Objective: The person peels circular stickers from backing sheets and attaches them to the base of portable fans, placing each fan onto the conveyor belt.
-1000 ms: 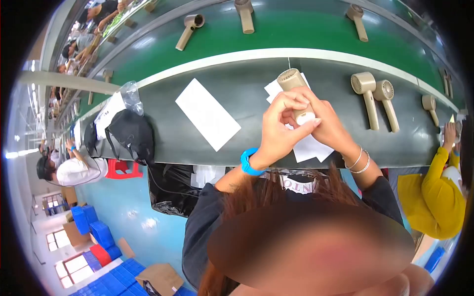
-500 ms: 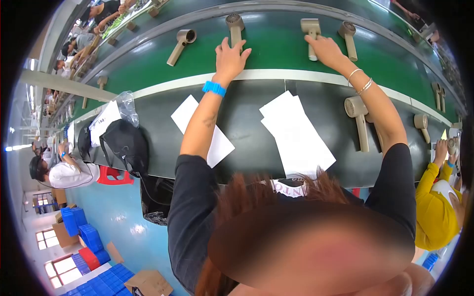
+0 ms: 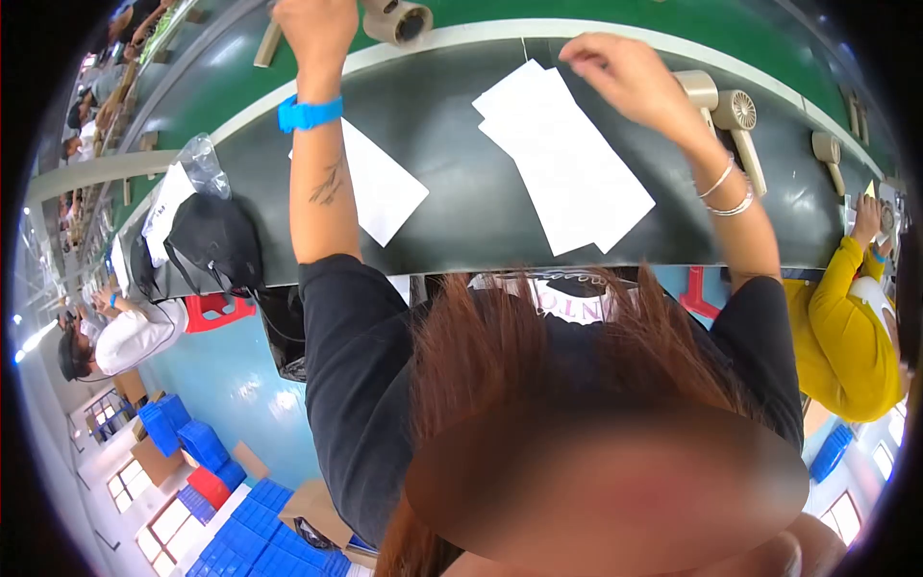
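My left hand [image 3: 319, 34] is at the top edge of the view, closed, with part of its fingers cut off. Beside it, on its right, is the head of a beige hair dryer [image 3: 399, 21], its round opening facing down and to the right; the hand hides the handle. My right hand [image 3: 625, 77] hovers over the bench by the far end of the white sheets [image 3: 567, 163], fingers loosely bent and nothing visible in them. Just right of it lie two beige hair dryers, one [image 3: 696, 89] partly behind the hand and forearm, the other [image 3: 742, 115] with its handle toward me.
A green conveyor [image 3: 490, 8] runs behind a white rail. Another dryer's handle [image 3: 268, 44] shows left of my left hand. More white paper [image 3: 385, 188] and a black bag [image 3: 216, 240] lie on the bench. A person in yellow [image 3: 846, 327] works at the right.
The view has tilted toward me. My left hand, earlier spread by a dryer on the conveyor, is now closed beside a dryer. My right hand has left the conveyor dryer and come nearer.
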Motion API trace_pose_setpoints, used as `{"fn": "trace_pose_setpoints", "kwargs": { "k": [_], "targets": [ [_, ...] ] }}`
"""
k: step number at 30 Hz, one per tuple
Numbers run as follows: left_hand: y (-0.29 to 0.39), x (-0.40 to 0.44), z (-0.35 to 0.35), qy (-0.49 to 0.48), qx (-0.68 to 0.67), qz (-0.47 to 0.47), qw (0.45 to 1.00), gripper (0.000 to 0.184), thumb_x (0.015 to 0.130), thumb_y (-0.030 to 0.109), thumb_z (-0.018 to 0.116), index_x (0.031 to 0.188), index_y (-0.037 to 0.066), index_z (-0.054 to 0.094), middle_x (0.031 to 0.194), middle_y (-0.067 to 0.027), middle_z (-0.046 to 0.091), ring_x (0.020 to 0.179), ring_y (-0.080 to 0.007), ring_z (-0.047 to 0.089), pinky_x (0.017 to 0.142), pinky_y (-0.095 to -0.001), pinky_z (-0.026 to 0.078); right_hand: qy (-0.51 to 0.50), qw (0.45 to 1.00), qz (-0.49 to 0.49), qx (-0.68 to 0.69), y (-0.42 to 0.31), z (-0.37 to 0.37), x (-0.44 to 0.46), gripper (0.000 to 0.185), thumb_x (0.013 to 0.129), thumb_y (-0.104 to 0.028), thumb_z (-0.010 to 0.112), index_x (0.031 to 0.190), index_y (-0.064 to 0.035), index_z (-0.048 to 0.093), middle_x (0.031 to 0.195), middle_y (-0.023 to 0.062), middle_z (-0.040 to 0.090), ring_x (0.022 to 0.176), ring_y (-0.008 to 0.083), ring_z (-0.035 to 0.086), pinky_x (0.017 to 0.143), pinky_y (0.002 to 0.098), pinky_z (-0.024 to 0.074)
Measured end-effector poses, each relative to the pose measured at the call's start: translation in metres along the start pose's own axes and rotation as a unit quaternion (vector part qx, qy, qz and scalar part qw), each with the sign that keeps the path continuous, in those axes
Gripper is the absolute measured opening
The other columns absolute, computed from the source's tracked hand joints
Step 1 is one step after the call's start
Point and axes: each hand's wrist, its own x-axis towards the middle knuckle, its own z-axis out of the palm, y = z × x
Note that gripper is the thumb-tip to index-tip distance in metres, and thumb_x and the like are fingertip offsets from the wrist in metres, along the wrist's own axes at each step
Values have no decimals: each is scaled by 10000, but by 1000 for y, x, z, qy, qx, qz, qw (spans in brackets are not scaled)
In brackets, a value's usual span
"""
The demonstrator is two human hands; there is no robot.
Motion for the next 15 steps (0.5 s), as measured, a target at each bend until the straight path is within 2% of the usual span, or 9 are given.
{"fn": "trace_pose_setpoints", "kwargs": {
  "k": [1, 2, 4, 6, 7, 8, 10, 13, 15],
  "targets": [
    [14, -7, -9, -24, -80, -88, 993, 252, 867, 151, 690, 1054, -14, 654, 905, -64, 675, 778, -99, 597, 699, -244, 478, -5, 999, 34, 39, -1, 16, -5, 176, 864, -66, 589, 1014, 12, 638, 988, 134, 670, 865, 232, 668, 770, 336, 523],
    [25, -18, -18, -34, -96, -78, 992, 240, 872, 135, 684, 1053, -20, 651, 906, -52, 665, 782, -90, 588, 698, -235, 474, 21, 999, 26, 10, 2, 34, -8, 181, 856, -80, 607, 1008, 13, 639, 954, 139, 663, 838, 242, 666, 758, 338, 523],
    [44, -36, -31, -47, -128, -51, 989, 218, 882, 104, 671, 1051, -31, 645, 907, -28, 645, 790, -71, 571, 695, -217, 467, 20, 997, 74, -9, 0, 58, -9, 187, 850, -105, 622, 995, 10, 644, 950, 139, 653, 844, 253, 658, 768, 349, 517],
    [57, -60, -34, -56, -223, -117, 966, 221, 883, 66, 661, 1069, -48, 626, 915, -31, 636, 807, -82, 580, 697, -218, 473, 61, 992, 105, -34, -1, 77, -8, 202, 854, -151, 639, 995, -7, 631, 973, 130, 621, 864, 274, 636, 788, 377, 503],
    [65, -74, -34, -58, -263, -188, 945, 234, 889, 55, 649, 1094, -51, 610, 929, -33, 632, 830, -85, 586, 709, -212, 475, 72, 989, 126, -39, -8, 82, -7, 200, 857, -159, 640, 994, -15, 627, 988, 126, 611, 873, 279, 630, 790, 383, 500],
    [69, -85, -30, -55, -251, -144, 956, 240, 891, 55, 648, 1106, -42, 607, 930, -26, 629, 831, -67, 581, 685, -194, 469, 83, 985, 146, -43, -14, 86, -6, 198, 859, -166, 641, 994, -22, 624, 1003, 123, 601, 882, 283, 623, 792, 390, 497],
    [81, -102, -31, -80, -228, -190, 952, 258, 868, 85, 671, 1099, -20, 627, 1006, -100, 651, 905, -154, 627, 738, -278, 498, 107, 978, 154, -93, -21, 94, -4, 201, 863, -172, 644, 993, -22, 607, 1013, 126, 582, 885, 300, 612, 785, 398, 494],
    [73, -117, -22, -51, -208, -109, 971, 290, 759, 115, 780, 997, 9, 653, 851, -78, 641, 741, -187, 638, 649, -303, 523, 132, 971, 155, -128, -22, 106, -3, 215, 859, -171, 650, 991, -12, 588, 1029, 138, 565, 913, 315, 597, 788, 411, 489],
    [69, -119, -19, -46, -192, -83, 977, 297, 770, 134, 785, 999, 1, 650, 862, -65, 635, 718, -146, 632, 624, -254, 511, 137, 971, 148, -128, -21, 112, -5, 225, 854, -167, 655, 992, -7, 578, 1023, 143, 560, 931, 319, 587, 795, 414, 484]
  ]
}}
